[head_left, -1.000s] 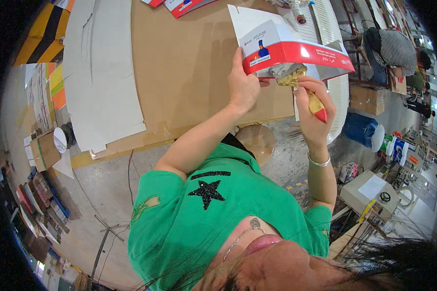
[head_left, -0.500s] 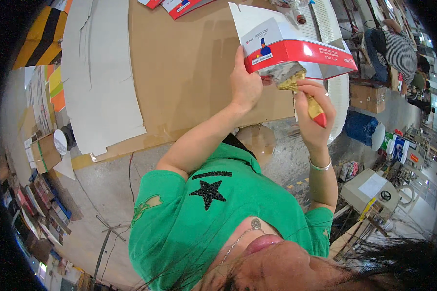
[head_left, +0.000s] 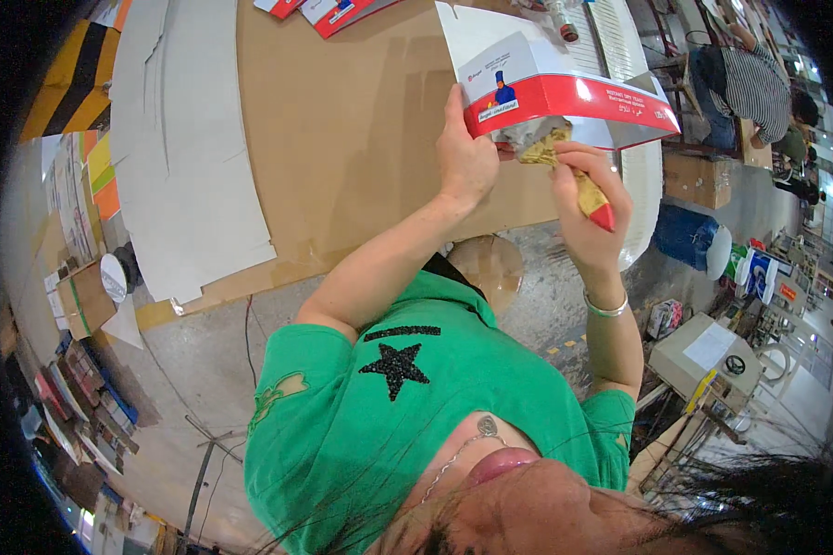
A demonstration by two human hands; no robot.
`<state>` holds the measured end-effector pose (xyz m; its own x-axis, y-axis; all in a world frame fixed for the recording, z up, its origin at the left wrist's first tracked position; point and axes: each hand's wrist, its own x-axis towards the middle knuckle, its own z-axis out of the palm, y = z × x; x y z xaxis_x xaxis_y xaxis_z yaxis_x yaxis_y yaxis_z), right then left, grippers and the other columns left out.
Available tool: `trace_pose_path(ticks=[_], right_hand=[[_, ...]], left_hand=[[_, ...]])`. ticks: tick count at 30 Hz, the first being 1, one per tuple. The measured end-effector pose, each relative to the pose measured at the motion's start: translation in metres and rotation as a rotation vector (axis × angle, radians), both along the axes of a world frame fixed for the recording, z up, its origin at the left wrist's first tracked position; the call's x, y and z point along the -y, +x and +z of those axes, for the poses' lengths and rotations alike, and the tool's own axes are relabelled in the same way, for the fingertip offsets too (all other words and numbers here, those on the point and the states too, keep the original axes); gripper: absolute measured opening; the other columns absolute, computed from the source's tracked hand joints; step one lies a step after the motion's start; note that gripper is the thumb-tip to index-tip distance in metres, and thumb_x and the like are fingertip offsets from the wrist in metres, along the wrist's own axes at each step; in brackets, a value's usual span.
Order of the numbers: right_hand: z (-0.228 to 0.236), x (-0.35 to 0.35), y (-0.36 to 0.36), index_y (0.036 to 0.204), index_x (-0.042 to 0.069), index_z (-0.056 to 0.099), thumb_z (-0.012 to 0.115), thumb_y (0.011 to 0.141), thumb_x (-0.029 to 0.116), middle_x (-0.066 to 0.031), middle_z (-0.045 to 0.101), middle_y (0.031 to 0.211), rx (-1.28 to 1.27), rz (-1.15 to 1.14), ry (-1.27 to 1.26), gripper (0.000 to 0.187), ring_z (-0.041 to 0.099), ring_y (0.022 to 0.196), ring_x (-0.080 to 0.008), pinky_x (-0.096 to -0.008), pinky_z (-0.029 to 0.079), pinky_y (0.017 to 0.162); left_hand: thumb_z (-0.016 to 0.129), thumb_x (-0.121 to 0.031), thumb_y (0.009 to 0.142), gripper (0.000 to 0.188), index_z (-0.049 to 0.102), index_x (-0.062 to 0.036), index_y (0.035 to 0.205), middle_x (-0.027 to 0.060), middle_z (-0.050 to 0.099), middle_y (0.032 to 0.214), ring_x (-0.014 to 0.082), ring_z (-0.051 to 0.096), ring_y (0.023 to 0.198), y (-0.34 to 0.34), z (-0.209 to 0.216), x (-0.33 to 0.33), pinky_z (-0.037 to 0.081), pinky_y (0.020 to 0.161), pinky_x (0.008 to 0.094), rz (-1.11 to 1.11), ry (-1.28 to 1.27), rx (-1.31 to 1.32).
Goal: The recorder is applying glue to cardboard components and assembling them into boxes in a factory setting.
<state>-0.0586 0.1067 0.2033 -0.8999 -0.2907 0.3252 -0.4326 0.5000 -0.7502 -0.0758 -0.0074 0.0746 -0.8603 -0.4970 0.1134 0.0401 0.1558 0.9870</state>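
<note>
My left hand (head_left: 467, 164) grips the near left corner of a red and white printed carton (head_left: 574, 97), which is held tilted above the table. In my right hand (head_left: 578, 227) is a paintbrush (head_left: 592, 196) with a yellowish, smeared handle and a red end. The right fingers are closed around its handle. The brush's grey, coated head reaches under the carton's near edge, close to my left fingers. Its tip is partly hidden by the red panel, so I cannot tell exactly where it touches.
Brown board (head_left: 342, 120) covers the worktable, with a long white cardboard sheet (head_left: 185, 148) along its left. More red and white cartons (head_left: 342, 11) lie at the far edge. A bottle (head_left: 565, 23) lies beyond the carton. To the right, another person (head_left: 754, 92) in stripes bends over.
The brush has moved slightly left, and its head is further under the carton's edge. My left hand keeps its grip on the carton, which has barely moved.
</note>
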Motion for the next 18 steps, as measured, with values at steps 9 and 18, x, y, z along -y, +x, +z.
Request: trace_pose_path(ticks=[9, 18], right_hand=[[0.003, -0.002, 0.002, 0.085, -0.003, 0.058, 0.056, 0.074, -0.007, -0.0136, 0.062, 0.091, 0.045, -0.096, -0.051, 0.011, 0.059, 0.085, -0.0191, -0.0282, 0.045, 0.078], [0.007, -0.006, 0.001, 0.086, -0.004, 0.058, 0.056, 0.076, -0.005, -0.0122, 0.062, 0.092, 0.06, -0.143, -0.064, 0.01, 0.059, 0.085, -0.0182, -0.0279, 0.045, 0.078]], left_hand=[[0.036, 0.01, 0.078, 0.063, 0.018, -0.0018, 0.137, 0.0203, 0.049, 0.116, 0.026, 0.063, 0.076, 0.004, 0.037, 0.005, 0.057, 0.059, 0.0355, -0.106, 0.709, 0.109], [0.036, 0.011, 0.077, 0.064, 0.017, -0.0023, 0.138, 0.0203, 0.05, 0.115, 0.0271, 0.064, 0.075, 0.002, 0.035, 0.004, 0.056, 0.056, 0.0353, -0.116, 0.748, 0.127]])
